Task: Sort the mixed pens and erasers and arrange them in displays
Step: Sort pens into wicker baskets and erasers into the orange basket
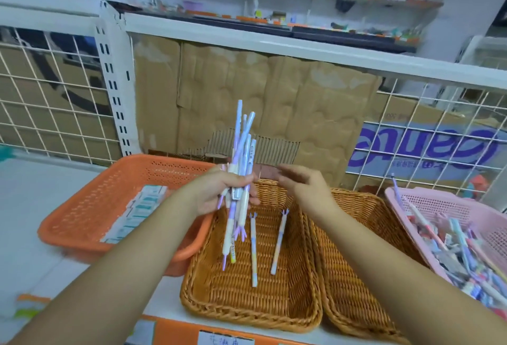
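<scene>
So the person's left hand (219,193) has its fingers wrapped round a bundle of pens (241,152) – pastel ones, mostly purple and white – held roughly upright over the far end of the left wicker basket (247,314). The pens fan out at the top and hang unevenly at the bottom, so it's a loose fistful, not a tidy stack. The right hand (301,185) hovers just right of the bundle, fingers relaxed and spread, holding nothing (it's a bit blurred, but nothing shows in it).

Two loose pens (253,251) lie on the floor of that same basket, side by side but apart. A second wicker basket (356,303) sits right up against it on the right, and further right is the pink basket (439,202) with the unsorted pile (466,257). On the left, the orange basket (90,199) holds what look like boxed erasers (137,213).

What could go wrong: the grip is round the middle of an uneven bunch, so a pen could slide out the bottom. That's fine if it lands in the wicker, annoying if it bounces over the rim into the orange basket. If the right hand tugs one pen out of the fan, its neighbours may drag along. And letting go of the lot at once would leave them crossed over the two already down – hardly a display.
</scene>
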